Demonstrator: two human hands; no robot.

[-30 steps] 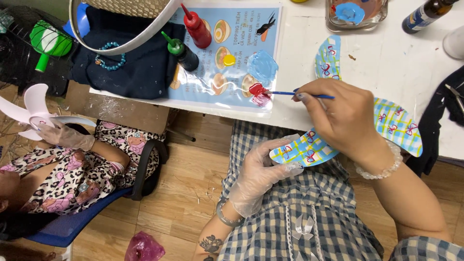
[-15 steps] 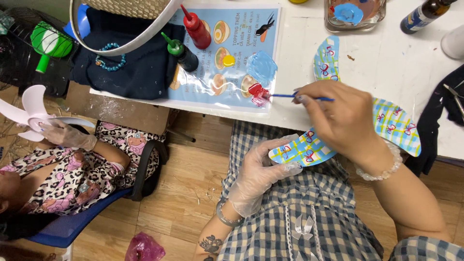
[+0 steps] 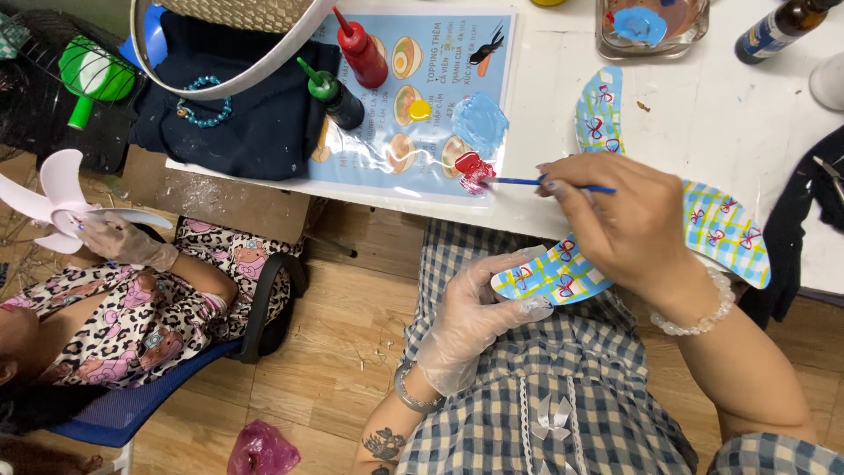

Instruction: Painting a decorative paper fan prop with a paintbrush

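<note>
My right hand (image 3: 629, 227) grips a thin blue paintbrush (image 3: 527, 182), its tip in a blob of red paint (image 3: 473, 169) on a laminated blue sheet (image 3: 431, 97). In a clear glove, my left hand (image 3: 470, 318) holds the near end of a curved cutout (image 3: 728, 230) painted with a blue and yellow plaid and small red bows. The cutout's far end (image 3: 600, 110) rests on the white table (image 3: 730, 114). A patch of light blue paint (image 3: 481, 121) lies just beyond the red blob.
Red (image 3: 360, 48) and green-capped (image 3: 332, 94) squeeze bottles lie on the sheet. A glass dish of blue paint (image 3: 649, 25) and a dark bottle (image 3: 778, 28) stand at the back. At left, a seated person in a patterned top holds a pink fan (image 3: 54, 209) in a gloved hand.
My right hand and the brush have barely shifted; the brush tip stays at the red paint. The person at left has moved the pink fan slightly.
</note>
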